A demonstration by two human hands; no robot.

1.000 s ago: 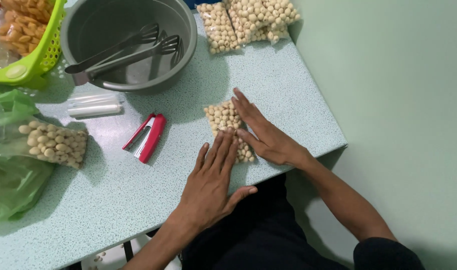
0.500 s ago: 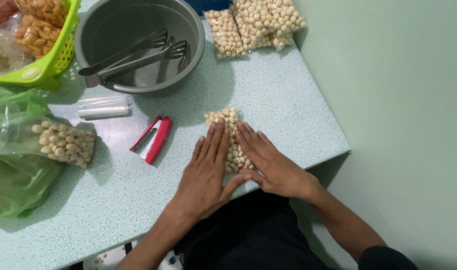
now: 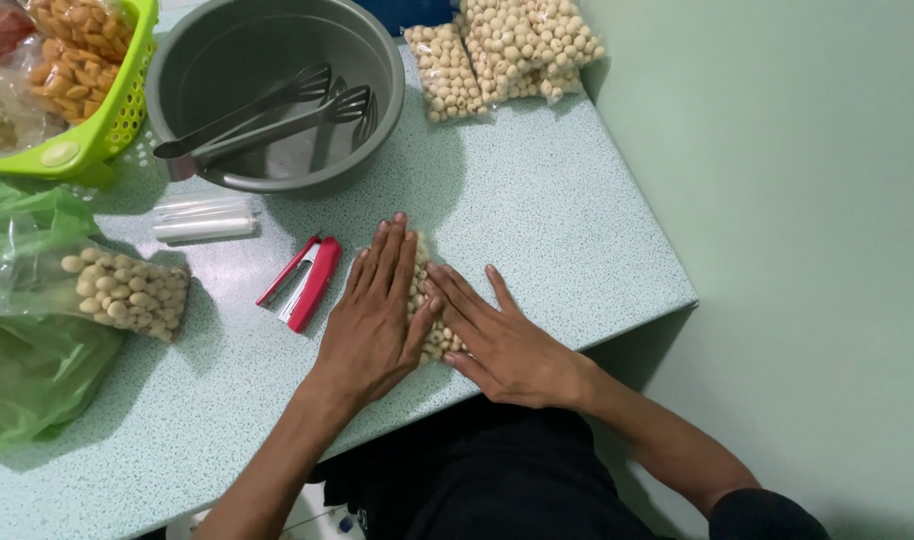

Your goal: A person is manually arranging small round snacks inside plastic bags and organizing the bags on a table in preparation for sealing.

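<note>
Both hands flat on nut packet (image 3: 424,312); long axis runs near-to-far.

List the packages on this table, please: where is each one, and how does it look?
Clear packet of pale round snacks: near the front edge, flat under the left hand and right hand.
Pile of similar clear packets: far right corner, beside the grey bowl.
Open clear bag of pale snacks: left, on green plastic.
Packets of orange-brown snacks: in the green basket, far left.
Roll of clear empty bags: below the bowl.
</note>
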